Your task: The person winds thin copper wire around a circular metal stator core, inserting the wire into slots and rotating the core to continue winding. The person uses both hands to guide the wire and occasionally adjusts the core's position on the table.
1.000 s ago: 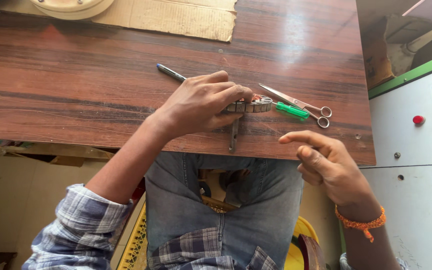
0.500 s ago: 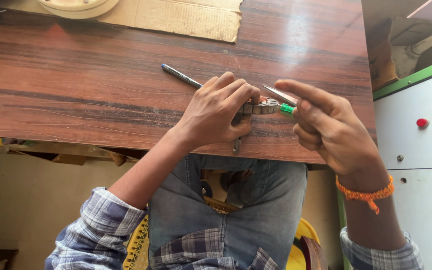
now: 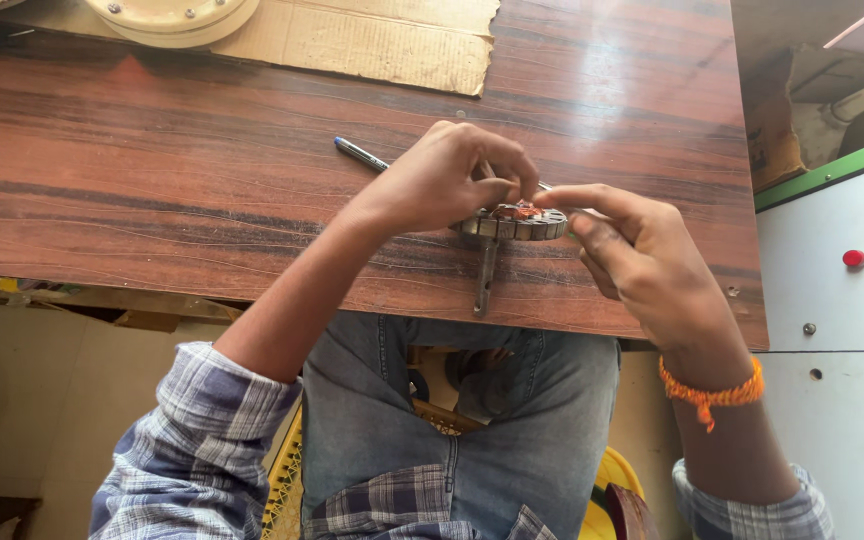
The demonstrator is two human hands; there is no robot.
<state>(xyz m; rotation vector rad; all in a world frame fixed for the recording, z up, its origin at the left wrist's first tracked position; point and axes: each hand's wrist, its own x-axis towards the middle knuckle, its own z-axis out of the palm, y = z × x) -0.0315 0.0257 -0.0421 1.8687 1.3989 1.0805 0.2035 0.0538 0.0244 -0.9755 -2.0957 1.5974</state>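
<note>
A small toothed metal ring with copper-coloured winding in its middle sits on the wooden table near the front edge. A thin metal shaft points from it toward me. My left hand arches over the ring from the left and grips its top with the fingertips. From the right, my right hand pinches the ring's right edge between forefinger and thumb. A blue pen lies just behind my left hand, partly hidden by it.
A sheet of cardboard and a round cream disc lie at the table's far edge. A white cabinet with a red button stands to the right. The scissors seen earlier are hidden by my right hand.
My right hand rose from below the table edge, passed over the scissors and green-handled tool, and closed on the ring's right side. My left hand stayed on the ring.
</note>
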